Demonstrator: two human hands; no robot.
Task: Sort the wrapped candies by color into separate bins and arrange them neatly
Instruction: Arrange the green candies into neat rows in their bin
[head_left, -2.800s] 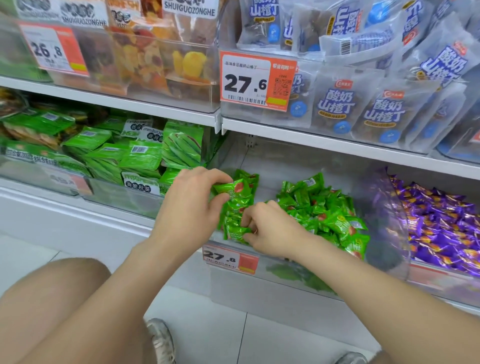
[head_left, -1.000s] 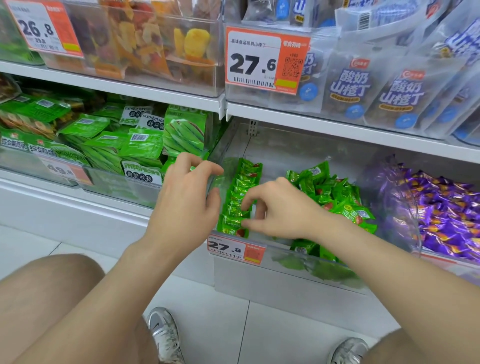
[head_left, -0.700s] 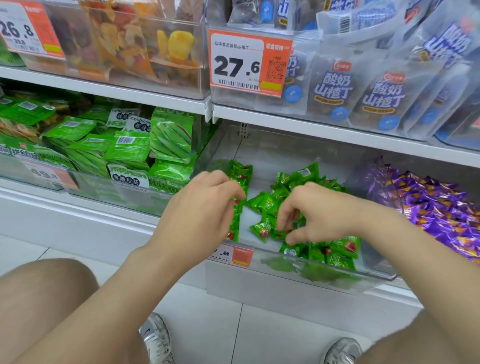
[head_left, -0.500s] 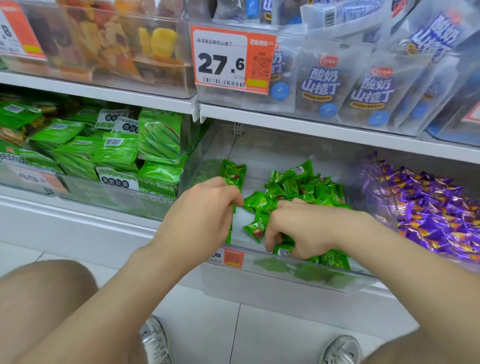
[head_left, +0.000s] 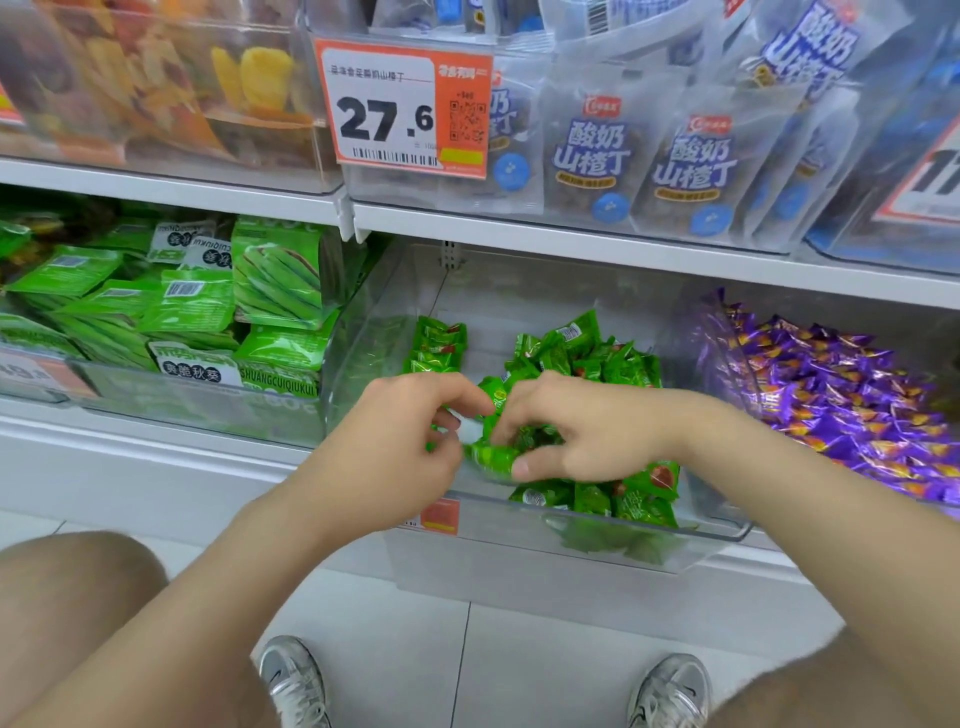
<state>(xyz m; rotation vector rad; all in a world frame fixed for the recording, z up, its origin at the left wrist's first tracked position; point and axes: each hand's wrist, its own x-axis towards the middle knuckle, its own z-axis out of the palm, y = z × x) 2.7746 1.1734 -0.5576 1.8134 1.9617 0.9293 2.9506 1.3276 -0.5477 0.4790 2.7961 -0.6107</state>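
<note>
A clear plastic bin (head_left: 613, 540) on the lower shelf holds a loose heap of green wrapped candies (head_left: 587, 353) at its right and a neat row of green candies (head_left: 439, 343) along its left wall. Both hands are inside the bin near its front. My right hand (head_left: 582, 431) pinches a green candy (head_left: 491, 457) between thumb and fingers. My left hand (head_left: 400, 447) meets it from the left, fingers curled on the same small bunch of green candies. The neighbouring bin to the right is full of purple wrapped candies (head_left: 841, 410).
A bin of green vegetable snack packs (head_left: 182, 312) stands to the left. The shelf above carries a dried fruit bin (head_left: 156, 88), white-blue pouches (head_left: 691, 156) and a 27.6 price tag (head_left: 405, 109). My knees and grey shoes (head_left: 670, 691) are over the tiled floor below.
My right hand left the neat left row, reached into the loose heap and drew green candies leftward. The two hands have now come together at the bin's front.
</note>
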